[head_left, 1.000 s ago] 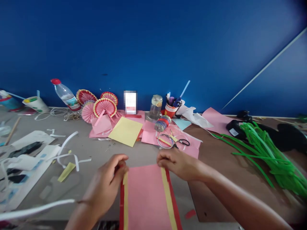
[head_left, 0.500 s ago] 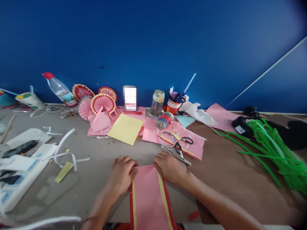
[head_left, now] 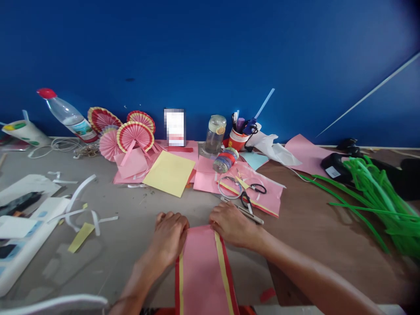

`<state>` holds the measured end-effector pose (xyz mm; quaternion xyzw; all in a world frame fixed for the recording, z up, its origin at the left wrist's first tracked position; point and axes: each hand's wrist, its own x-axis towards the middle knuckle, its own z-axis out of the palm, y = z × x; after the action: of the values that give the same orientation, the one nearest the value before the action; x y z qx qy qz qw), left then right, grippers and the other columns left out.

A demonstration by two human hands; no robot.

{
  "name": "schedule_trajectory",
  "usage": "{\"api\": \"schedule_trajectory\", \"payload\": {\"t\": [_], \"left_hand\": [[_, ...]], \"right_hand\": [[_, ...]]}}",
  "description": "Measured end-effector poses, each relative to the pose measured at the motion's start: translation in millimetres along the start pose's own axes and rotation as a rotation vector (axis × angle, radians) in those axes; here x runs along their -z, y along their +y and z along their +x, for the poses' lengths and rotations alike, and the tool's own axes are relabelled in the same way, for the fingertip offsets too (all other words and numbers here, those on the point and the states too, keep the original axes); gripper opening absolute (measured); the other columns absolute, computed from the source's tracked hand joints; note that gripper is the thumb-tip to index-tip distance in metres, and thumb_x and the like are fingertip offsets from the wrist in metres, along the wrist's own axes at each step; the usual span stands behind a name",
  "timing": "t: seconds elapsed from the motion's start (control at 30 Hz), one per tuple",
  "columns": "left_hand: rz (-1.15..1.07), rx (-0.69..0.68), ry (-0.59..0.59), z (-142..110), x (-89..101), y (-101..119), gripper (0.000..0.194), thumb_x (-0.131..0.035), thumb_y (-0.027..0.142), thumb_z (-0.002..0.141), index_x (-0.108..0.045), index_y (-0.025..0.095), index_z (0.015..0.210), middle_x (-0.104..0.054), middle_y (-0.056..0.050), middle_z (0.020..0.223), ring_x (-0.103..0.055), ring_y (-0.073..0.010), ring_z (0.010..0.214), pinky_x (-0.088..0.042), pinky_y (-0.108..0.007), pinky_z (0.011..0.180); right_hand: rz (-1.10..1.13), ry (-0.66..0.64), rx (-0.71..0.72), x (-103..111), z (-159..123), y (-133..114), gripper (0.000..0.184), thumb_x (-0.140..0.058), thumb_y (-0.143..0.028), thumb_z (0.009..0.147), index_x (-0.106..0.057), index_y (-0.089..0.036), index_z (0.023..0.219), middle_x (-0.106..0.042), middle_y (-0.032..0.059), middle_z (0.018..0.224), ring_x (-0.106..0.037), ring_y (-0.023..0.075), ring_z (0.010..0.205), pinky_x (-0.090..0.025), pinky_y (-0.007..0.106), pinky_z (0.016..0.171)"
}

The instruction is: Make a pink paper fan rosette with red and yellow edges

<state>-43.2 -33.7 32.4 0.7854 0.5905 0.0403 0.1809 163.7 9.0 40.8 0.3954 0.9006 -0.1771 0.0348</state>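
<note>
A long pink paper (head_left: 204,271) with yellow and red strips along both long sides lies in front of me, its near end running past the table edge. My left hand (head_left: 171,234) is closed on its far left corner, fingers curled. At the far right corner, my right hand (head_left: 229,224) pinches the same paper. Just beyond the right hand lie a slim pen-like tool (head_left: 252,215) and scissors (head_left: 246,200) with black handles. A yellow sheet (head_left: 170,173) rests farther off, between the hands and the wall.
Folded pink paper fans (head_left: 135,136), a plastic bottle (head_left: 70,118), a glass jar (head_left: 215,135) and a cup of pens (head_left: 238,139) stand along the blue wall. Tape rolls (head_left: 225,160) lie before the jar. A power strip (head_left: 31,238) is left; green pipe cleaners (head_left: 377,197) are right.
The view has shifted slightly, so the things at the back left appear farther left. Both hands keep hold of the paper's far corners, and the left fingers look more tucked in.
</note>
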Motion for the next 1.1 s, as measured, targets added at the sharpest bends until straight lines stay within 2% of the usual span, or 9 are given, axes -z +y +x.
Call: {"api": "schedule_trajectory", "payload": {"t": [0.13,0.33,0.5,0.83,1.0,1.1], "left_hand": [[0.014,-0.005,0.012,-0.2,-1.6,0.7,0.015,-0.048,0.011,0.081,-0.057,0.019,0.072,-0.061,-0.001,0.074,-0.052,-0.0193,0.078,-0.030,-0.039,0.080],[0.131,-0.069,0.133,-7.8,-13.0,1.4,0.020,-0.043,0.009,0.085,-0.055,0.020,0.076,-0.059,-0.002,0.076,-0.052,-0.0201,0.080,-0.028,-0.043,0.089],[0.177,-0.121,0.182,-16.9,-20.3,-2.1,0.020,-0.042,0.009,0.088,-0.054,0.021,0.077,-0.057,-0.001,0.078,-0.050,-0.0198,0.080,-0.028,-0.043,0.092],[0.206,-0.349,0.212,-33.0,-25.4,-18.6,0.023,-0.044,0.005,0.086,-0.059,0.021,0.084,-0.060,-0.002,0.089,-0.049,-0.0172,0.083,-0.029,-0.039,0.093],[0.153,-0.371,0.297,-41.8,-26.2,-21.0,0.027,-0.038,0.013,0.093,-0.062,0.023,0.101,-0.063,-0.001,0.091,-0.052,-0.0150,0.084,-0.030,-0.034,0.091],[0.130,-0.342,0.332,-50.3,-29.7,-23.9,0.033,-0.034,0.014,0.095,-0.061,0.025,0.112,-0.066,0.000,0.094,-0.053,-0.0150,0.089,-0.028,-0.033,0.093]], "right_hand": [[-0.064,0.045,0.014,-8.3,2.2,-2.1,0.015,-0.048,-0.019,0.088,-0.060,-0.016,0.079,-0.064,0.0049,0.079,-0.053,0.0196,0.081,-0.032,0.034,0.077],[-0.226,0.154,0.070,-23.8,-6.0,-7.3,0.009,-0.050,-0.015,0.086,-0.056,-0.017,0.079,-0.060,0.0065,0.080,-0.048,0.0210,0.079,-0.030,0.037,0.077],[-0.278,0.213,0.129,-32.9,-14.8,-8.1,0.014,-0.047,-0.014,0.089,-0.054,-0.020,0.079,-0.058,0.0049,0.081,-0.045,0.0207,0.081,-0.028,0.038,0.079],[-0.279,0.243,0.294,-36.9,-30.1,-3.1,0.017,-0.046,-0.010,0.089,-0.058,-0.021,0.083,-0.058,0.0038,0.081,-0.045,0.0194,0.081,-0.028,0.039,0.082],[-0.344,0.255,0.362,-41.6,-33.0,-2.5,0.007,-0.053,-0.013,0.084,-0.058,-0.018,0.082,-0.057,0.0046,0.080,-0.045,0.0194,0.077,-0.032,0.040,0.081],[-0.334,0.274,0.357,-46.4,-42.8,-1.3,0.016,-0.054,-0.013,0.083,-0.060,-0.014,0.098,-0.060,0.0083,0.094,-0.048,0.0216,0.087,-0.034,0.040,0.085]]}}
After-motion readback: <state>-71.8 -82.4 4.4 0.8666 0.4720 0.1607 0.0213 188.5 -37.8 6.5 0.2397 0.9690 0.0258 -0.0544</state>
